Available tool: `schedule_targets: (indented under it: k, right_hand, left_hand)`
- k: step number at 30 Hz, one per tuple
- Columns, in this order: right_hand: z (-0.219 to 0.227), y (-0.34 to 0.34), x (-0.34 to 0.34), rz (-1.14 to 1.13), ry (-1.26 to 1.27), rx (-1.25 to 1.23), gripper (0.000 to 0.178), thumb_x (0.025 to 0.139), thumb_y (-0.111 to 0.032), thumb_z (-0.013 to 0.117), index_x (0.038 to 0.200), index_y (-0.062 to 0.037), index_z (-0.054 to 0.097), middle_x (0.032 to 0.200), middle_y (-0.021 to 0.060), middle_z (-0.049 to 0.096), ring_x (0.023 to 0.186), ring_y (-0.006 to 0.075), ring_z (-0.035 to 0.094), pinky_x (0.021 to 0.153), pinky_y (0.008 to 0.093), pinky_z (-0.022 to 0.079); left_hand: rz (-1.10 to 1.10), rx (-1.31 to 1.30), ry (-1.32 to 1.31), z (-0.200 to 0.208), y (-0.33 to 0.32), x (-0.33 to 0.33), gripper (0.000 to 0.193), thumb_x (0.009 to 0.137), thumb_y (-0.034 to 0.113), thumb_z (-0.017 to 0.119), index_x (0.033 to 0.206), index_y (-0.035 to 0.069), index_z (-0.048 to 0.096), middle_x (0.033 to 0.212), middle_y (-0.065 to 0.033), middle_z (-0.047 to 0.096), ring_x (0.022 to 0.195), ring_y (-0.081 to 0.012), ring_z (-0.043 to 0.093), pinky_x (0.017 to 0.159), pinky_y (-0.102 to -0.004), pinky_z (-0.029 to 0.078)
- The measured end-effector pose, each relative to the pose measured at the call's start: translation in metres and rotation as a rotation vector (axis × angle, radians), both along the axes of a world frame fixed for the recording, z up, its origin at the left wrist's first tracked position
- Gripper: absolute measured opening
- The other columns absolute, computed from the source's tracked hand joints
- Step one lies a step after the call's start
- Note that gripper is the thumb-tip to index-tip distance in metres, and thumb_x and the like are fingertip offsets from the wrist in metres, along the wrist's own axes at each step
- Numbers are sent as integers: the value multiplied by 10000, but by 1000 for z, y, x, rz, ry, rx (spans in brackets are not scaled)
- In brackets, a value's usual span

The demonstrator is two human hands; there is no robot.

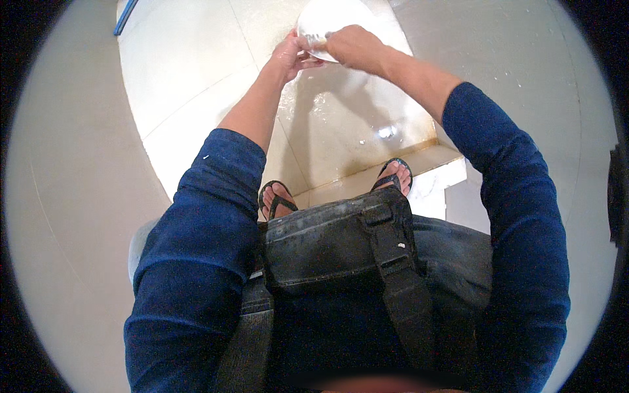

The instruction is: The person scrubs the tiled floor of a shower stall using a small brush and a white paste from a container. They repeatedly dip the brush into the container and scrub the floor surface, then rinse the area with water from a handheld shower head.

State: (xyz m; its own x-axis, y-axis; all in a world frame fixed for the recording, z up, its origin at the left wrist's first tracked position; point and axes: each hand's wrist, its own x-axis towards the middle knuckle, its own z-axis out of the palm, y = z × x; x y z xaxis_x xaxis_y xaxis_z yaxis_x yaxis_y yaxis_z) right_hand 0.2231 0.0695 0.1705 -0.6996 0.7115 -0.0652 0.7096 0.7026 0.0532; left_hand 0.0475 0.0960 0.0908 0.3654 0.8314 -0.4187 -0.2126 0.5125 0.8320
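Note:
A white plate [334,16], round and shiny, is held out at the top of the view, its far side washed out by glare. My left hand [295,56] is closed on its left and near edge, with wet fingers spread along the rim and underneath. Over the plate's face, my right hand [357,49] is curled into a grip. A small brownish and grey thing [319,44] shows beside its fingers, blurred and mostly hidden, so its kind cannot be made out.
Below the plate lies a wet tiled floor [223,98] with my arms' shadows on it. My feet in black flip-flops [278,200] stand by a low ledge [419,157]. Grey walls [72,196] rise on both sides. A blue bar [124,16] is at the far left.

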Motion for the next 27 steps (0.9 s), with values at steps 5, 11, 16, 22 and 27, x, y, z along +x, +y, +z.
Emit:
schedule_targets:
  k: [5, 11, 16, 22, 27]
  right_hand:
    - [-10, 16, 43, 91, -181, 43, 452, 849, -8, 587, 1226, -247, 663, 930, 111, 699, 825, 265, 696, 754, 376, 561]
    - [-26, 89, 72, -497, 76, -37, 181, 769, -212, 580, 737, -87, 708, 821, 173, 692, 775, 366, 666, 722, 448, 546]
    - [-21, 71, 18, -305, 126, -40, 174, 730, -181, 611, 808, -82, 731, 864, 176, 707, 810, 349, 684, 724, 467, 538]
    - [5, 21, 15, -212, 118, -346, 360, 956, -219, 518, 1305, -200, 607, 1090, 132, 695, 985, 319, 655, 931, 437, 501]
    - [-10, 60, 68, -130, -175, -140, 231, 860, -184, 559, 1053, -149, 680, 987, 145, 699, 894, 318, 671, 816, 446, 525]
  left_hand:
    - [101, -100, -136, -6, 4, -13, 464, 715, 66, 527, 1124, -109, 398, 1172, -229, 419, 1127, -412, 498, 947, -556, 554]
    - [37, -144, -111, -16, 5, -9, 712, 716, 64, 551, 1384, 80, 304, 1217, -232, 372, 1120, -395, 500, 908, -491, 594]
    - [-42, -86, -41, -18, 0, -5, 619, 759, 65, 531, 1353, 53, 356, 1259, -198, 422, 1151, -380, 514, 946, -508, 564]
    - [80, 13, -95, 0, 15, -6, 639, 700, -40, 484, 1314, 92, 366, 1206, -166, 440, 1105, -383, 527, 900, -529, 577]
    - [124, 27, -45, 10, 6, -1, 715, 703, -58, 469, 1387, 119, 361, 1228, -166, 432, 1119, -371, 513, 913, -518, 577]
